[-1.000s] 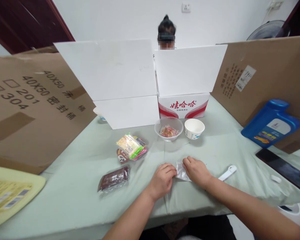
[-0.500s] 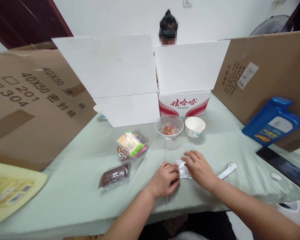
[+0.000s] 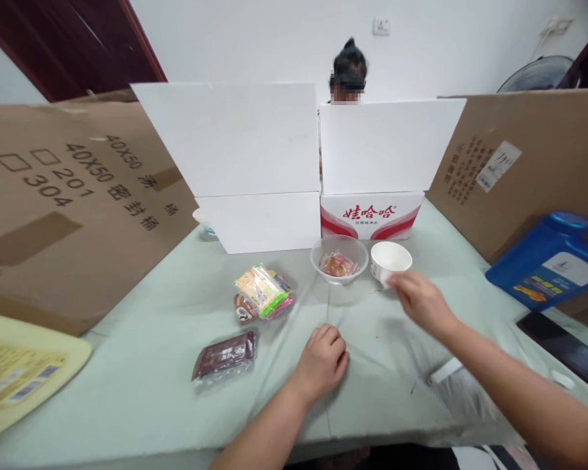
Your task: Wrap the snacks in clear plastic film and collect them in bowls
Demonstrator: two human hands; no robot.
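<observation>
My left hand (image 3: 324, 362) rests on the green tablecloth (image 3: 142, 365) with its fingers curled together, and I see nothing in it. Further out, my right hand (image 3: 421, 301) is closed in a pinch at the front of a white paper bowl (image 3: 391, 256). A small whitish bit shows at its fingertips, too blurred to name. Left of that bowl stands a clear plastic bowl (image 3: 340, 264) with small reddish wrapped pieces inside. A pile of packaged snacks (image 3: 262, 292) lies on the left, with a dark brown wrapped pack (image 3: 225, 356) in front of it.
White box flaps (image 3: 235, 140) and a red-and-white carton (image 3: 370, 215) stand at the back, a person behind them. Brown cardboard (image 3: 44, 209) flanks the table. On the right are a blue bottle (image 3: 553, 261), a phone (image 3: 561, 349) and a white handle (image 3: 445, 370); a yellow container (image 3: 29, 372) lies left.
My right hand has moved away from my left, forward to the paper bowl. The clear plastic between my hands has gone from that spot. My left hand stays on the cloth.
</observation>
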